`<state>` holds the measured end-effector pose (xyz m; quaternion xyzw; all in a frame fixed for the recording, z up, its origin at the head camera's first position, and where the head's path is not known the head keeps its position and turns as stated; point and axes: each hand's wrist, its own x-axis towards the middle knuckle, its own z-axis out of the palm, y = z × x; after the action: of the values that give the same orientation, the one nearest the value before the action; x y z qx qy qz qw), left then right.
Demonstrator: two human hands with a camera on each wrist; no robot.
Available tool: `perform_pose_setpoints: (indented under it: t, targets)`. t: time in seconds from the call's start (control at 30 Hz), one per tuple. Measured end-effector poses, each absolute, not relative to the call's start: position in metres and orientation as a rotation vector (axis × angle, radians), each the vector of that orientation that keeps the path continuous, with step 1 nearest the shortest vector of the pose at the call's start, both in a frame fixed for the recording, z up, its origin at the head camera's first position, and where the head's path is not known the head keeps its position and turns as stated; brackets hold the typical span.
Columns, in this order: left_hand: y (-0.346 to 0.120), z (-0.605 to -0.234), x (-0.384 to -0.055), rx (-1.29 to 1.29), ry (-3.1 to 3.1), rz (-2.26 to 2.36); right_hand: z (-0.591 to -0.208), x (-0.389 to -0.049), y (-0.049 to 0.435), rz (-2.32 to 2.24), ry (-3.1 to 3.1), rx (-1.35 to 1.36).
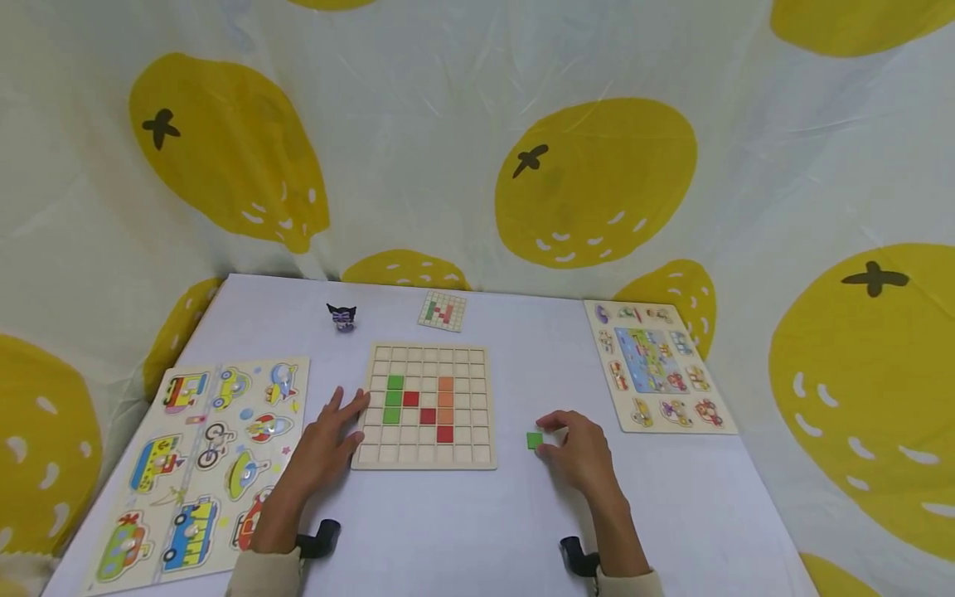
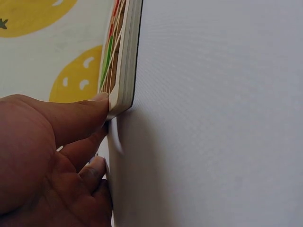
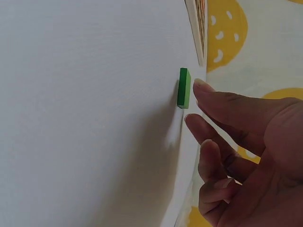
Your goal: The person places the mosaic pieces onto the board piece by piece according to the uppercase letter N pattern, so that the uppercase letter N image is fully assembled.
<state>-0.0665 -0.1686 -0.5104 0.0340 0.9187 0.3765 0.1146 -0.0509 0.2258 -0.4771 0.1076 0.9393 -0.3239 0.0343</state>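
A square wooden grid board [image 1: 425, 466] lies mid-table, with green, red and orange tiles [image 1: 445, 400] set in some cells. My left hand [image 1: 324, 444] touches the board's left edge, its fingers spread; in the left wrist view the thumb [image 2: 80, 116] meets the board's near corner. To the right of the board, a loose green tile [image 1: 534, 440] lies on the table. Right beside it is my right hand [image 1: 578, 452], thumb and fingers parted. The right wrist view shows a gap between that green tile [image 3: 183, 90] and the thumb tip [image 3: 204, 86].
Behind the board lies a small pattern card [image 1: 443, 312] with a similar coloured design. A small dark figurine [image 1: 342, 317] stands to its left. A vehicle puzzle board [image 1: 190, 464] covers the left side, and another picture puzzle [image 1: 656, 369] lies at the back right.
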Motion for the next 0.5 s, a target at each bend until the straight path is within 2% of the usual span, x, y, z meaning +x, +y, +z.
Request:
perform_pose_setpoints:
  t: [0.5]
  targets:
    - [-0.169,-0.512,-0.068,0.091,2.696,1.11,-0.484,-0.055,0.214,-0.91,2.911,0.33]
